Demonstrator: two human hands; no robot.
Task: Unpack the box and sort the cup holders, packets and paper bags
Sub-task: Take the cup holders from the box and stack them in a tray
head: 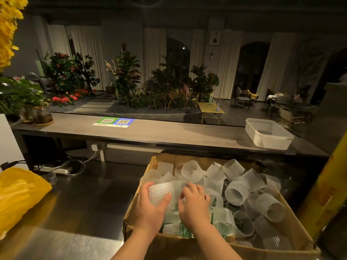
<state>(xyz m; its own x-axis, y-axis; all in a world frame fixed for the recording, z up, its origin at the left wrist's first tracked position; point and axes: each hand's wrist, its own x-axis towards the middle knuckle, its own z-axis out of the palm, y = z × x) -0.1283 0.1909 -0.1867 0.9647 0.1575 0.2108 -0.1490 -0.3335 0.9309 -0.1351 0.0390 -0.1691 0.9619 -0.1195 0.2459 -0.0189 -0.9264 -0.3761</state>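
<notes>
Our left hand (150,209) grips one frosted ribbed plastic cup holder (161,192), our right hand (195,205) curls into the loose pile (236,192) beside it in the brown cardboard box (169,244), its hold unclear to us, so lifting may snag and spill neighbours.

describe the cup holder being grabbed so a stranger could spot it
Find the cardboard box heaped with frosted ribbed cup holders. At its left edge, the left hand grips one cup holder, the only one held rather than lying loose.
</notes>
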